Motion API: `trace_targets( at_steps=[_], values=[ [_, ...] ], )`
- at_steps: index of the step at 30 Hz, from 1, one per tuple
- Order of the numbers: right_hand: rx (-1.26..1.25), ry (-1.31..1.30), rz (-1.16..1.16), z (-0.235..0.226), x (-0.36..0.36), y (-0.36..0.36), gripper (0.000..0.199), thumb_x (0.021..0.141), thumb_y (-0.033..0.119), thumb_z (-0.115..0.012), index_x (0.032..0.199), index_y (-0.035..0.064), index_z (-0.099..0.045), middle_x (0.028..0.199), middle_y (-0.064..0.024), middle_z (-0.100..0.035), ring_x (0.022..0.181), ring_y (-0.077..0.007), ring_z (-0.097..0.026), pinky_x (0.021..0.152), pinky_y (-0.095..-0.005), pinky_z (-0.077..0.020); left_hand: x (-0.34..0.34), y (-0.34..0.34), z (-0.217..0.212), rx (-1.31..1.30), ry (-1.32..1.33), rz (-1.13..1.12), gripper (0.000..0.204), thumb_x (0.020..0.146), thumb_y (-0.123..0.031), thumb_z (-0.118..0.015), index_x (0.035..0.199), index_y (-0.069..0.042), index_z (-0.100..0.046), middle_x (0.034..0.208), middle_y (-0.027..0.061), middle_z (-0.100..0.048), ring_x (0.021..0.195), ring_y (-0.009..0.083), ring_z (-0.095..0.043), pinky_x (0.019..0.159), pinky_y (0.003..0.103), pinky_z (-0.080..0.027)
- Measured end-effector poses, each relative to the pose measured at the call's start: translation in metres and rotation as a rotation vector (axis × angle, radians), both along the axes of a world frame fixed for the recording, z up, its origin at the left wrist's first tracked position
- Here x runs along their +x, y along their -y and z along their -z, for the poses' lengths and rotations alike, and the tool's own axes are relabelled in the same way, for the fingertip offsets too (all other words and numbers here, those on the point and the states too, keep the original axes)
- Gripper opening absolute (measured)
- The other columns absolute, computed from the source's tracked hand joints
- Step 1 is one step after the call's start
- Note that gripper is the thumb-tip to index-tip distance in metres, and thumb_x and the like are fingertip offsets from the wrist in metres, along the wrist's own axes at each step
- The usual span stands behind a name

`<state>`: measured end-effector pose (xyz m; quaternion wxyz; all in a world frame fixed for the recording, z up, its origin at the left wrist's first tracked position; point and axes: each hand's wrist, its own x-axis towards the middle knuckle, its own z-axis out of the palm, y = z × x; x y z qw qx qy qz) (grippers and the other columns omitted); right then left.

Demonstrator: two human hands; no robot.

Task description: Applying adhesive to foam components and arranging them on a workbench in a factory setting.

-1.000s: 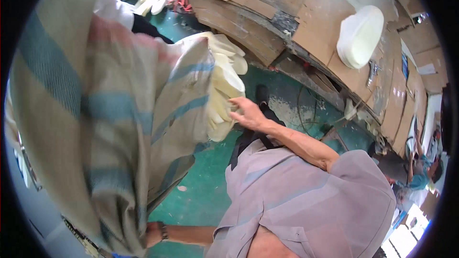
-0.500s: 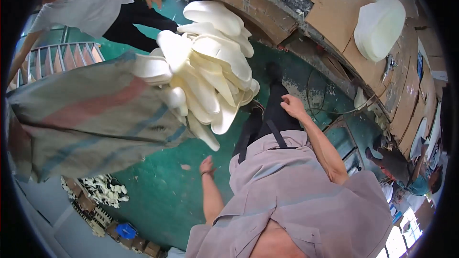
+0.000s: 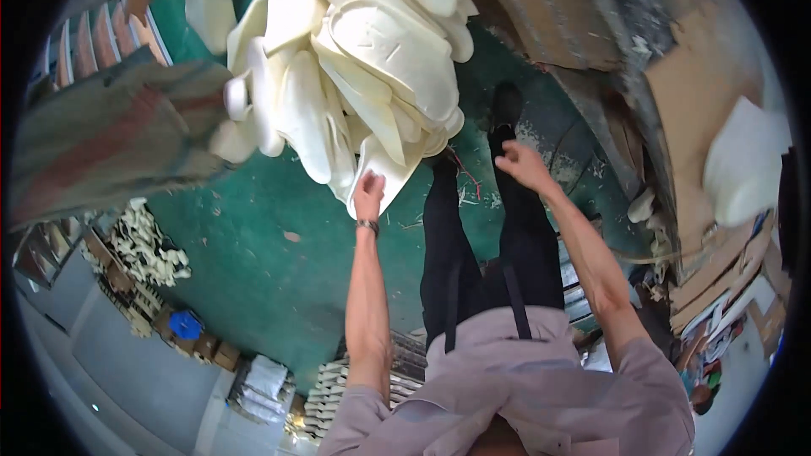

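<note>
A large heap of cream-white, sole-shaped foam pieces (image 3: pixel 384 46) lies in front of me at the top middle. My left hand (image 3: pixel 369 192) reaches to the lowest foam piece (image 3: pixel 394 176) at the heap's near edge. Its fingers are loosely bent and apart; whether they touch the piece I cannot tell. To the right of the heap, my right hand (image 3: pixel 525 166) hovers over my dark trouser leg, its fingers loosely curled with nothing visible in them. On the left, a grey woven sack (image 3: pixel 101 139) with a red stripe lies against the heap, slightly blurred.
A co-worker's hand (image 3: pixel 136 2) shows at the upper left beside a slatted rack (image 3: pixel 101 38). Cardboard-covered benches (image 3: pixel 701 84) run along the right, bearing a white stack (image 3: pixel 743 165). Small cream pieces (image 3: pixel 145 245) and a blue object (image 3: pixel 185 325) lie at the lower left.
My left hand has moved forward to the heap. The heap appears larger and higher in view, the sack has shifted left and away from the pieces, and the co-worker is mostly out of view.
</note>
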<state>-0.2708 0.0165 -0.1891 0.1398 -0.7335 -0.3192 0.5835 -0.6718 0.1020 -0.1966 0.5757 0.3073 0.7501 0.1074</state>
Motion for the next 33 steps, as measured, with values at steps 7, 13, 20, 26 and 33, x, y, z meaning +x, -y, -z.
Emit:
trace_targets(
  at_steps=[7, 13, 20, 26, 33],
  values=[
    [0.264, -0.094, 0.067, 0.194, 0.026, -0.214, 0.102, 0.074, 0.045, -0.082, 0.149, -0.0025, -0.033, 0.147, -0.0247, -0.044, 0.133, -0.0349, -0.047, 0.108, -0.0399, -0.0392, 0.009, -0.159, 0.175, 0.100, 0.151, -0.400, 0.086, 0.092, -0.071, -0.045, 0.151, -0.010, -0.035, 0.149, 0.0127, -0.044, 0.134, 0.0263, -0.043, 0.105, 0.052, -0.039],
    [0.310, -0.471, 0.251, 0.252, -0.008, -0.259, 0.064, 0.080, 0.028, -0.080, 0.134, 0.0018, -0.057, 0.123, -0.0101, -0.065, 0.112, -0.0170, -0.059, 0.098, -0.0320, -0.0452, 0.058, -0.191, 0.245, 0.164, 0.369, -0.497, 0.083, 0.095, -0.069, -0.040, 0.148, -0.005, -0.037, 0.148, 0.0146, -0.044, 0.133, 0.0287, -0.045, 0.108, 0.041, -0.041],
    [0.408, -0.278, 0.253, 0.154, -0.053, -0.239, 0.053, 0.084, 0.013, -0.071, 0.135, 0.0068, -0.059, 0.115, -0.0123, -0.071, 0.105, -0.0177, -0.066, 0.094, -0.0309, -0.0487, -0.003, -0.152, 0.221, 0.281, 0.476, -0.564, 0.069, 0.100, -0.060, -0.038, 0.142, -0.006, -0.046, 0.134, 0.0106, -0.058, 0.118, 0.0257, -0.059, 0.098, 0.036, -0.050],
    [0.812, -0.068, -0.124, -0.071, -0.054, -0.197, 0.052, 0.077, -0.002, -0.068, 0.127, 0.0052, -0.062, 0.116, -0.0151, -0.069, 0.106, -0.0267, -0.068, 0.092, -0.0326, -0.0527, 0.001, -0.125, 0.075, 0.235, 0.754, -0.477, 0.073, 0.099, -0.063, -0.037, 0.142, -0.005, -0.046, 0.134, 0.0106, -0.058, 0.118, 0.0251, -0.059, 0.098, 0.036, -0.050],
    [0.559, 0.084, 0.058, -0.341, -0.001, -0.144, 0.024, 0.085, 0.008, -0.070, 0.108, 0.0015, -0.069, 0.080, -0.0085, -0.067, 0.072, -0.0113, -0.062, 0.067, -0.0288, -0.0516, 0.069, -0.091, -0.064, 0.139, 1.066, -0.456, 0.077, 0.097, -0.067, -0.036, 0.142, -0.005, -0.046, 0.134, 0.0106, -0.058, 0.118, 0.0245, -0.059, 0.099, 0.035, -0.050]
  ],
)
